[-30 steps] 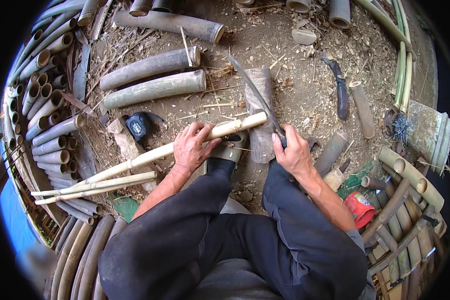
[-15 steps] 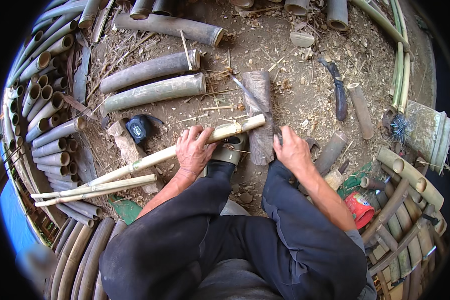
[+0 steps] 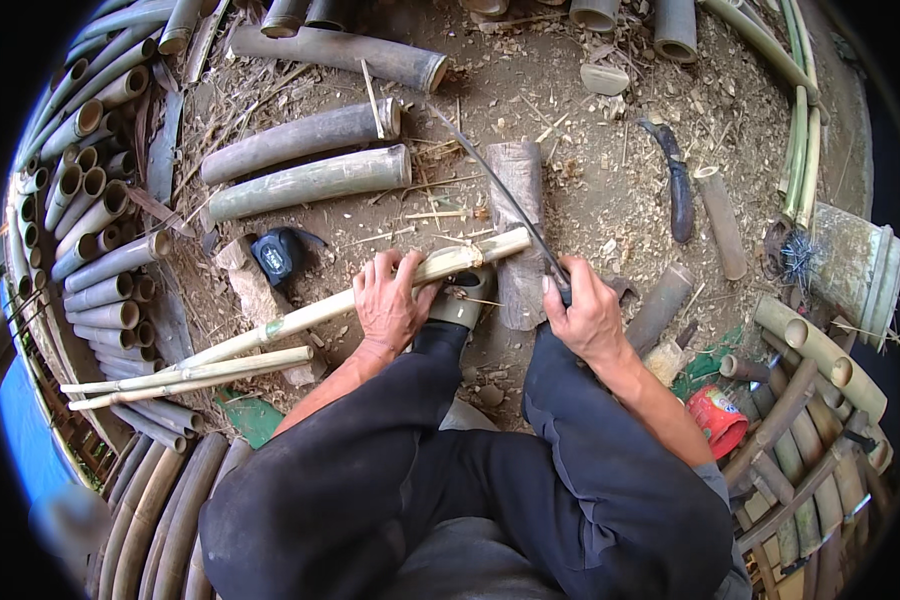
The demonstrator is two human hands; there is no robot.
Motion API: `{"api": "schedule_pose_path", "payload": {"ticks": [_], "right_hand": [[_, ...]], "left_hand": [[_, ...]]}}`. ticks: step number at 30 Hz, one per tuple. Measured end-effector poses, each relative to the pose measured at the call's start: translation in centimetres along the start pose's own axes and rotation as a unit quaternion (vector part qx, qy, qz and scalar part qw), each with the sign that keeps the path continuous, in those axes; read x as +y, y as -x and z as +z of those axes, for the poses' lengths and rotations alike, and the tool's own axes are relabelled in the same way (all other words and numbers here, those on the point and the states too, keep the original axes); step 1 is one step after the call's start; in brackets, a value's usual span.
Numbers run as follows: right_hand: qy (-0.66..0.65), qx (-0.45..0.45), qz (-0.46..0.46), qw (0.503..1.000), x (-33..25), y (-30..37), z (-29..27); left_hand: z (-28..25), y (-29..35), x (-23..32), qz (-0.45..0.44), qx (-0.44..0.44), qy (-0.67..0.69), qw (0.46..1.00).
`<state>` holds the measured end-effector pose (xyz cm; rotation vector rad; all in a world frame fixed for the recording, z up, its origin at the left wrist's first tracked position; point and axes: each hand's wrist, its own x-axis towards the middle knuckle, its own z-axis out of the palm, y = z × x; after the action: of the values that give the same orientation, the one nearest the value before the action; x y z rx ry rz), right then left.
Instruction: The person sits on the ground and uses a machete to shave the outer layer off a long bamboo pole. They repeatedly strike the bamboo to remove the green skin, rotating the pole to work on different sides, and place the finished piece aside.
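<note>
My left hand [image 3: 392, 300] is closed over a pale bamboo pole [image 3: 300, 317], near its right end. That end lies across a rough wooden block [image 3: 518, 185] on the ground between my feet. My right hand [image 3: 585, 315] grips the dark handle of a long narrow blade [image 3: 500, 195]; whether it is a saw or a knife I cannot tell. The blade slants up and left over the block, passing by the pole's cut end. A second, thinner bamboo piece [image 3: 210, 376] lies beside the pole at the left.
Bamboo tubes [image 3: 315, 182] lie beyond my left hand, near a black tape measure [image 3: 277, 255]. Stacked bamboo [image 3: 110, 290] lines the left side. To the right are a dark curved sheath-like object [image 3: 678, 190], a red container [image 3: 717, 420] and a bamboo frame [image 3: 800, 470]. Shavings cover the dirt.
My right hand has turned slightly, and the blade has swung up, its tip now farther away and to the left. My left hand and the bamboo pole stay nearly in place.
</note>
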<state>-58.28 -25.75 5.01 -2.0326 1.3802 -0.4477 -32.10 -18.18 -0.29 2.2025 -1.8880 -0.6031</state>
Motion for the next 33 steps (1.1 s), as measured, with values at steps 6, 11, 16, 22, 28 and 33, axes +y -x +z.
{"api": "schedule_pose_path", "payload": {"ticks": [6,11,16,22,28,33], "right_hand": [[0.069,-0.121,0.078,0.987,3.0,0.3,0.7],[0.025,0.014,-0.021,0.999,0.2,0.0,0.5],[0.083,-0.061,0.042,0.994,1.4,0.2,1.1],[0.008,-0.006,0.005,1.000,0.0,-0.3,0.4],[0.021,-0.039,0.052,0.998,0.1,-0.3,0.3],[0.088,-0.051,0.013,0.995,0.5,0.7,0.7]], "left_hand": [[-0.5,0.1,-0.1,0.028,0.000,-0.002,1.000],[-0.8,0.0,0.2,0.033,0.010,0.000,0.999],[-0.5,0.3,0.1,0.030,-0.001,-0.004,1.000],[-0.5,0.0,0.0,0.020,0.010,0.008,1.000],[-0.3,0.2,-0.3,0.016,0.012,0.012,1.000],[-0.3,0.3,0.1,0.019,0.027,0.013,0.999]]}}
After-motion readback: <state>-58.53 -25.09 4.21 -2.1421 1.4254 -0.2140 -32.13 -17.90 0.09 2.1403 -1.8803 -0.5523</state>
